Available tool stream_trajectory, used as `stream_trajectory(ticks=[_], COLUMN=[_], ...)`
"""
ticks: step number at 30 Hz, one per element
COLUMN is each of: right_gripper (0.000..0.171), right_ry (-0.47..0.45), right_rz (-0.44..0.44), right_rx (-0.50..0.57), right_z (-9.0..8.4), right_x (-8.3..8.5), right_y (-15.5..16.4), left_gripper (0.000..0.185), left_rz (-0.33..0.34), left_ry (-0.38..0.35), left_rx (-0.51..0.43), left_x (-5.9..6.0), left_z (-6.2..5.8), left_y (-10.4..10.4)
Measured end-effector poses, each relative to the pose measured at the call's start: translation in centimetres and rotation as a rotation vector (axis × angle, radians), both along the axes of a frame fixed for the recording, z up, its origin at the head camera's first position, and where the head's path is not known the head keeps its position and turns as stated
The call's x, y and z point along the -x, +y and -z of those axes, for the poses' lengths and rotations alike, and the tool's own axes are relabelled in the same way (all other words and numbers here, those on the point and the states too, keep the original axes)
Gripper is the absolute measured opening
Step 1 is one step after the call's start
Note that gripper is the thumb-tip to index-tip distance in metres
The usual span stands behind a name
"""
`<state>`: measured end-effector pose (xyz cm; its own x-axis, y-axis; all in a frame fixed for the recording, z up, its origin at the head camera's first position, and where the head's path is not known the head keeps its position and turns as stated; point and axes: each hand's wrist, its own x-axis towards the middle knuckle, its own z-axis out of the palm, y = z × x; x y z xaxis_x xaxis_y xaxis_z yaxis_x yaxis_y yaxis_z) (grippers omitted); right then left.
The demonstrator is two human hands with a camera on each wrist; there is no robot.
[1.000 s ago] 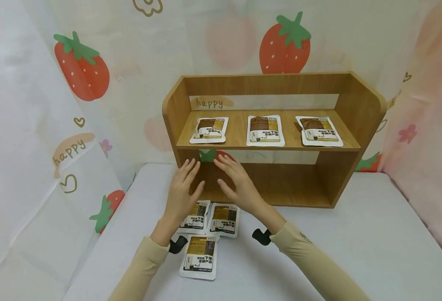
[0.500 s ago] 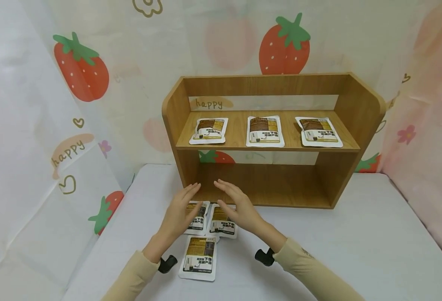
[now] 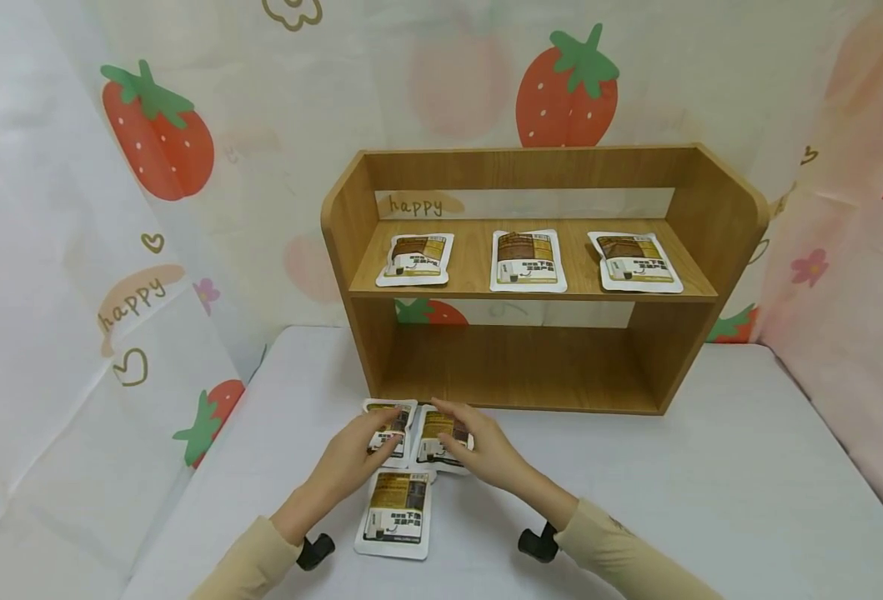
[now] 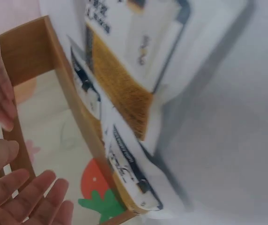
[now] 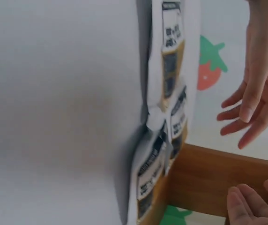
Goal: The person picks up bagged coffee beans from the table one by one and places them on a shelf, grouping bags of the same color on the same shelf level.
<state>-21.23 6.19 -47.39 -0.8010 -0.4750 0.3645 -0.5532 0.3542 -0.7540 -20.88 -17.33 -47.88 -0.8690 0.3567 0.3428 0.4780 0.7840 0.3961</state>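
Three flat white-edged pouches with brown-gold and white printed labels lie on the white table, below the rack's left half. The back left pouch and back right pouch sit side by side; the front pouch lies nearer the person. My left hand hovers over the back left pouch, partly covering it. Over the back right pouch is my right hand, its palm turned inward. Both hands have relaxed, spread fingers and hold nothing; the right wrist view shows the left hand above the pouches.
A two-tier wooden rack stands at the back of the table. On its upper shelf rest three similar pouches: left, middle and right. A strawberry-print cloth hangs behind.
Both hands have come down and back from in front of the rack's lower tier to over the two back pouches. The pouches and rack stay where they were.
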Motion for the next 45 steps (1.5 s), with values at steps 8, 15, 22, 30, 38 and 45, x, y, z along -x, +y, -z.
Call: stream_trajectory(ticks=[8,15,22,30,38,45], right_gripper=[0.044,0.041,0.038,0.036,0.038,0.041], right_ry=[-0.127,-0.168,-0.207,-0.263,-0.303,-0.325], right_rz=[-0.071,-0.085,-0.092,-0.113,-0.138,-0.124], right_rx=[-0.056,-0.1,-0.147,-0.133,-0.115,-0.097], right_z=[1.5,2.7,3.6,4.4,5.2,5.6], right_x=[-1.0,-2.0,-2.5,-3.0,-3.3,-3.4], right_y=[0.4,0.5,0.2,-0.1,-0.8,-1.4], left_gripper=[0.037,0.039,0.043,0.044,0.045,0.046], left_rz=[-0.03,-0.009,0.005,0.003,0.021,0.057], left_ry=[-0.182,-0.257,-0.367,-0.435,-0.52,-0.564], left_rx=[0.078,0.109,0.108,0.089,0.012,-0.046], left_x=[-0.7,-1.6,-2.4,-3.0,-3.2,-3.4], left_z=[1.1,1.7,2.0,2.5,2.2,2.4], left_y=[-1.0,-1.7,-2.3,-2.5,-2.9,-3.4])
